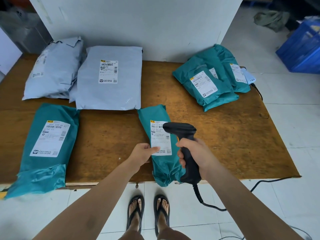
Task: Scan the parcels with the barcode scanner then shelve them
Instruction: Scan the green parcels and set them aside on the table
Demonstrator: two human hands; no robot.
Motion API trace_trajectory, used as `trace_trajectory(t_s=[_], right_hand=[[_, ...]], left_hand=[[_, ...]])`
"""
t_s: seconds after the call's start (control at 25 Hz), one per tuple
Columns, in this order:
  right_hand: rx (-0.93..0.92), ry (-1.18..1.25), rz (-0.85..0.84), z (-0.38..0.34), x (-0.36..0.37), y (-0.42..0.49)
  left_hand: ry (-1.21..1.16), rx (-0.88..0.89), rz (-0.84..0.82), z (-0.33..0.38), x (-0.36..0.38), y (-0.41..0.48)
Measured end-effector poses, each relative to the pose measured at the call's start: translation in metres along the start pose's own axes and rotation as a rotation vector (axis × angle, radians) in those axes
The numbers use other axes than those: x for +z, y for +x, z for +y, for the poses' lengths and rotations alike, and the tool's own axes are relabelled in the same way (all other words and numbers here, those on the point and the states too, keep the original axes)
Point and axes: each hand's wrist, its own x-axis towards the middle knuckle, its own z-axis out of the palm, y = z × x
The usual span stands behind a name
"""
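A narrow teal parcel [162, 163] lies at the front edge of the wooden table [233, 135], its white label facing up. My left hand [142, 154] grips the parcel's left side, thumb on the label. My right hand [194, 155] holds a black barcode scanner [183, 135] by its handle, with the scanner head just above the top right of the label. A larger teal parcel [46, 148] lies at the front left. Two grey parcels [110, 80] [55, 66] rest at the back left. A stack of teal parcels [207, 80] sits at the back right.
The scanner's black cable [204, 201] hangs off the table front and runs right across the white tiled floor. A blue crate [303, 49] stands on the floor at the far right. A pale wall panel [138, 23] rises behind the table. My sandalled feet [149, 213] stand below the table edge.
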Motion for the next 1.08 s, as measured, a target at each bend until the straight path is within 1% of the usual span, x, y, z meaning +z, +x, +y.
trace_trajectory(t_s=[0.16,0.28,0.32,0.44,0.56,0.64,0.72,0.8,0.88,0.92,1.0,1.08], right_hand=[[0.016,0.010,0.016,0.002,-0.001,0.002],[0.000,-0.017,0.044,0.001,-0.003,0.005],[-0.009,-0.030,0.039,0.000,-0.002,0.007],[-0.011,-0.062,-0.004,0.001,0.010,0.012],[-0.029,-0.161,-0.094,0.001,0.028,0.019],[-0.062,-0.247,-0.154,-0.003,0.039,0.025],[-0.100,-0.324,-0.191,-0.008,0.049,0.032],[-0.120,-0.380,-0.199,-0.012,0.056,0.037],[-0.113,-0.405,-0.194,-0.012,0.059,0.042],[-0.104,-0.405,-0.192,-0.012,0.059,0.043],[-0.087,-0.398,-0.183,-0.010,0.059,0.045],[-0.076,-0.399,-0.162,-0.010,0.059,0.049]], left_hand=[[-0.036,0.083,0.042,0.004,-0.015,-0.006],[-0.026,0.154,0.076,0.012,-0.061,-0.026],[-0.001,0.177,0.116,0.013,-0.087,-0.035],[0.078,0.224,0.281,0.010,-0.171,-0.067],[-0.097,0.246,0.424,0.006,-0.235,-0.093],[-0.184,0.276,0.571,0.007,-0.267,-0.100],[-0.159,0.291,0.721,0.007,-0.293,-0.097],[0.019,0.224,0.827,0.002,-0.310,-0.088],[0.194,0.108,0.868,-0.011,-0.319,-0.075],[0.244,0.063,0.880,-0.016,-0.320,-0.071],[0.230,0.046,0.898,-0.020,-0.321,-0.067],[0.153,0.063,0.887,-0.013,-0.321,-0.065]])
